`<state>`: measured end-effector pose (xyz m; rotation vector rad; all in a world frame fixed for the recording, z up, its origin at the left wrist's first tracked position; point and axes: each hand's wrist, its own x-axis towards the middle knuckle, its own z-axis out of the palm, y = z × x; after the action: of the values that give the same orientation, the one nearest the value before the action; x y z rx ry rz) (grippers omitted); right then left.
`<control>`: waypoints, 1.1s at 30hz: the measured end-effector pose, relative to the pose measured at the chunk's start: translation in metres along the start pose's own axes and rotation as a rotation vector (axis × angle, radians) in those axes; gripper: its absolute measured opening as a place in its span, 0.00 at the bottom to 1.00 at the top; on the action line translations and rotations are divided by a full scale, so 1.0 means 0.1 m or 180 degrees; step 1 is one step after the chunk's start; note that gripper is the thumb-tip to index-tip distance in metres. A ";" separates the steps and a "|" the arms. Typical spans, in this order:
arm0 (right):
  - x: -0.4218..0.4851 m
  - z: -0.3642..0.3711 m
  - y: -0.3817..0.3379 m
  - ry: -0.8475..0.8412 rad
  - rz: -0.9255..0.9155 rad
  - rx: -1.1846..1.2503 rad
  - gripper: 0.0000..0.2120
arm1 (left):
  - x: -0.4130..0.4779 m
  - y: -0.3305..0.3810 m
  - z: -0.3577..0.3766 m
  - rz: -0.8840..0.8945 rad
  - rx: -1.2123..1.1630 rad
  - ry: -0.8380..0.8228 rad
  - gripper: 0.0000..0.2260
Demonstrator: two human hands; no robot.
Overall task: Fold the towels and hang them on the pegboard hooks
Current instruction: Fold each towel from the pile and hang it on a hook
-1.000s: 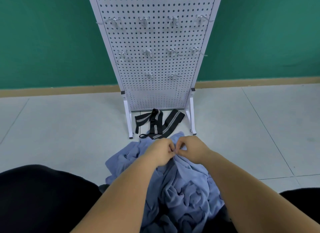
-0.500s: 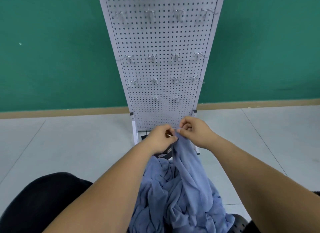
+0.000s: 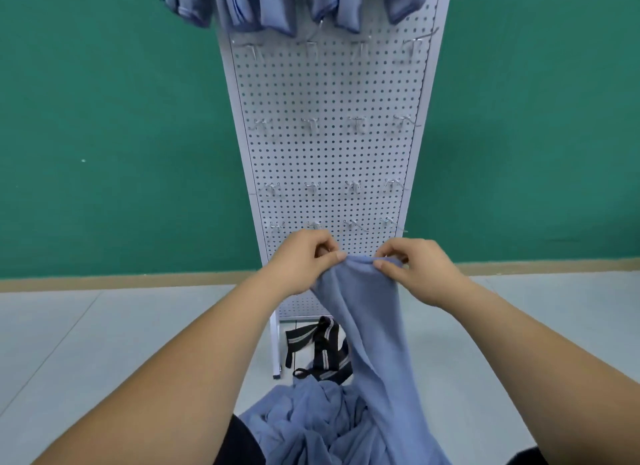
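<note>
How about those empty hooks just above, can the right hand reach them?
Probably yes: the right hand is just below the lowest hooks, with nothing between them. Its fingers pinch the towel, so the towel would come along.

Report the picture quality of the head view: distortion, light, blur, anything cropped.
Head view: wide-angle distortion makes the pegboard seem to taper downward. Head view: light is soft and even, with no glare or hard shadows. Head view: the left hand, right hand and the towel they pinch look fairly sharp. Head view: the hung towels are cut off by the top edge.
</note>
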<state>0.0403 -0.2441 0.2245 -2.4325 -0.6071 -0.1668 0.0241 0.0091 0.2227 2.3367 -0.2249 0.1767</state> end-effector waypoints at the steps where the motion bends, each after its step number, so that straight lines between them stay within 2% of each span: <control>1: -0.01 0.08 0.04 0.0004 0.0030 0.0028 0.03 | -0.04 -0.07 0.06 -0.0063 -0.0082 -0.0079 0.04; 4: 0.02 0.28 0.13 0.0128 0.0055 -0.0035 0.03 | -0.08 -0.15 0.19 -0.0259 -0.0533 -0.0406 0.02; 8: 0.05 0.50 0.11 0.0328 0.0128 -0.0090 0.07 | 0.01 -0.07 0.23 -0.0636 -0.1505 -0.0050 0.03; 10: 0.07 0.59 0.01 0.0148 0.0308 0.0505 0.05 | 0.02 -0.06 0.26 -0.0884 -0.1944 0.0039 0.04; 12: 0.08 0.66 -0.07 -0.0148 0.0462 0.1095 0.12 | 0.04 -0.08 0.30 -0.1092 -0.2170 0.0152 0.05; 14: 0.08 0.73 -0.09 -0.0320 0.0409 0.1071 0.16 | 0.07 -0.08 0.31 -0.1226 -0.2398 0.0238 0.05; 15: 0.08 0.77 -0.06 -0.0314 0.0363 0.0879 0.16 | 0.08 -0.07 0.31 -0.1264 -0.2561 0.0274 0.05; 17: 0.10 0.83 0.01 -0.0157 0.0391 0.0597 0.08 | 0.10 -0.05 0.31 -0.1338 -0.2747 0.0439 0.04; 19: 0.17 0.81 0.07 0.0029 0.0477 0.0800 0.05 | 0.15 -0.09 0.31 -0.1419 -0.2649 0.0699 0.05; 21: 0.22 0.71 0.09 0.0215 0.0519 0.1039 0.06 | 0.19 -0.17 0.32 -0.1475 -0.2176 0.0795 0.06; 23: 0.24 0.61 0.10 0.0401 0.0531 0.1115 0.09 | 0.22 -0.23 0.34 -0.1167 -0.1187 0.0653 0.09; 25: 0.25 0.55 0.12 0.0421 0.0532 0.1047 0.11 | 0.19 -0.20 0.37 -0.0582 -0.0553 0.0327 0.12; 28: 0.25 0.51 0.14 0.0180 0.0464 0.0748 0.11 | 0.16 -0.11 0.39 -0.0093 -0.0625 0.0026 0.11; 31: 0.25 0.46 0.12 0.0042 0.0343 0.0508 0.12 | 0.15 -0.10 0.39 -0.0057 -0.0560 0.0065 0.05; 33: 0.24 0.44 0.11 -0.0008 0.0282 0.0436 0.12 | 0.13 -0.10 0.37 -0.0028 -0.0314 -0.0009 0.05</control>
<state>0.0659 -0.2161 0.1890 -2.3221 -0.4942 -0.0831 0.0406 -0.0118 0.1928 2.2397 -0.2196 0.1545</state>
